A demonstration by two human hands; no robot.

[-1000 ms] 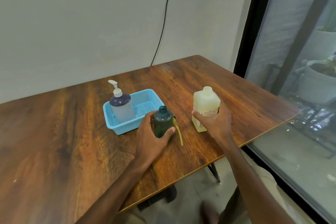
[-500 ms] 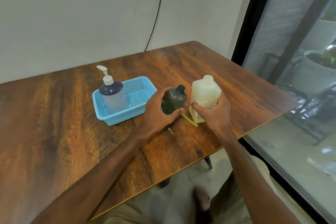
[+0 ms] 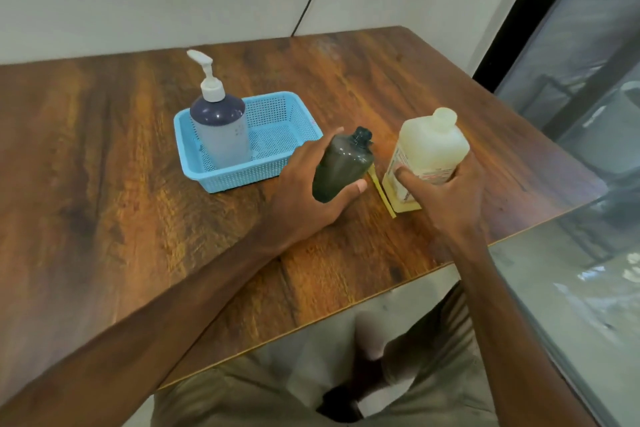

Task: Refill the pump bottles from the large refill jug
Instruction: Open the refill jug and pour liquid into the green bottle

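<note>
The refill jug (image 3: 429, 149), cream-coloured with a printed label, is at the near right of the desk (image 3: 104, 166), tilted with its top toward the far right. Whether its base rests on the wood or hangs just above it I cannot tell. The right hand (image 3: 446, 198) wraps its lower half, thumb across the label. I also cannot tell whether its top carries a cap.

Just left of it, the left hand (image 3: 311, 198) grips the dark bottle (image 3: 341, 166) round its body, thumb in front. The bottle is tipped so its bare, pumpless neck points far and right. The two containers are near each other but apart. Between them a thin yellow-green tube (image 3: 382, 196) lies on the desk, probably the pump's dip tube. Farther left, a blue basket (image 3: 221, 180) holds a second pump bottle (image 3: 220, 128) upright, its white pump fitted.

The step in hand looks like lining up for the pour. To do it well, set the dark bottle upright and brace it on the desk. Check the jug's cap, then bring its mouth right over the narrow neck before tipping. Pour slowly, because the opening is small and a fast stream would likely run down the side.
</note>
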